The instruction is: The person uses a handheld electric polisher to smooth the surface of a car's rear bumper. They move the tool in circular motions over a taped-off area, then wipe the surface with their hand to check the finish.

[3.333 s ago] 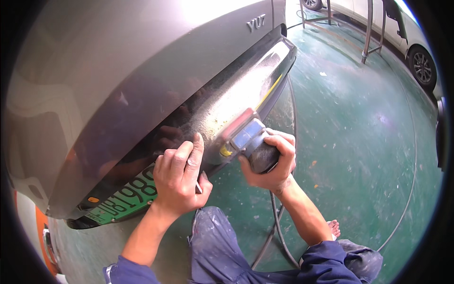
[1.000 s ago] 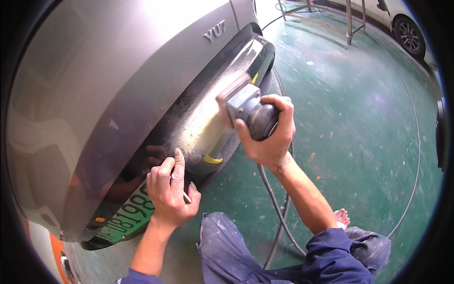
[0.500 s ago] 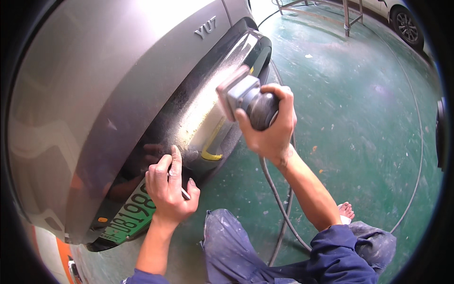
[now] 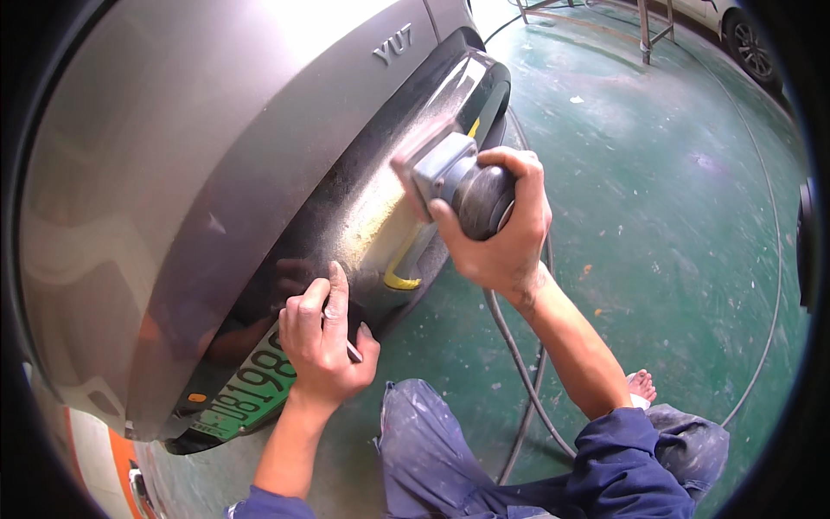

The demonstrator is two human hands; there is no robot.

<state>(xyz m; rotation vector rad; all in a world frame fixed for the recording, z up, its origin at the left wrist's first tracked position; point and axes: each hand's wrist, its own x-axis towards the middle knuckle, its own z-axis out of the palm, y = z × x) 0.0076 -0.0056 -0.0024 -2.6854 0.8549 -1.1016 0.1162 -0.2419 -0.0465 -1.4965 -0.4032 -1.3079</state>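
My right hand (image 4: 517,229) is wrapped round the dark rounded head of a power sander (image 4: 484,201). The sander's square pad (image 4: 413,173) is tilted toward the car's rear bumper (image 4: 324,208) and blurred by motion; whether it touches the surface I cannot tell. A worn, pale yellowish patch (image 4: 370,223) shows on the black bumper beside the pad. My left hand (image 4: 320,342) is at the bumper just above the green licence plate (image 4: 251,394), index finger stretched to the surface. Between its thumb and fingers is a slim, pen-like stick (image 4: 354,352), mostly hidden.
Yellow tape (image 4: 399,275) marks the bumper's lower part. A grey hose (image 4: 516,359) runs down behind my right forearm to the green floor (image 4: 640,199). My knee (image 4: 424,432) is close below the bumper. A metal stand (image 4: 644,35) and another car's wheel (image 4: 750,48) are at the far right.
The view has shifted, so the car appears slightly farther right. Against the bumper, the sander has moved a little to the left. My left hand keeps its place on the bumper.
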